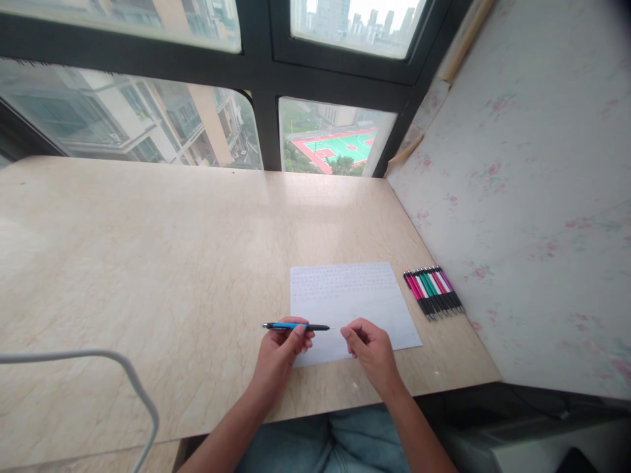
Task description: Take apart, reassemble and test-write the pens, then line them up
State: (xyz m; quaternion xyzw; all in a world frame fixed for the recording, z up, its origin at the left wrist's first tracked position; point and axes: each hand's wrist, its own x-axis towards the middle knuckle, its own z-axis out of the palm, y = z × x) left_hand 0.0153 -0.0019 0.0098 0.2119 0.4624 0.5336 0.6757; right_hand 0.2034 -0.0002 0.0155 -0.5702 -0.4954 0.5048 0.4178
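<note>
My left hand (280,351) is closed around a blue and black mechanical pencil (290,326), held level above the paper with its thin metal tip to the right. Thumb and fingers grip it near the middle. Just right of that tip, my right hand (371,348) is curled, thumb and forefinger pinched together. Whatever may be between those fingertips is too small or hidden to make out. Beneath both hands lies a white sheet of paper (345,309) with rows of handwriting across its upper part.
Several pens or mechanical pencils (434,292) in pink, green, white and purple lie side by side right of the paper, near the wallpapered wall (532,197). A grey cable (118,360) loops over the lower left of the marble-patterned surface (148,263). Windows (335,135) stand behind.
</note>
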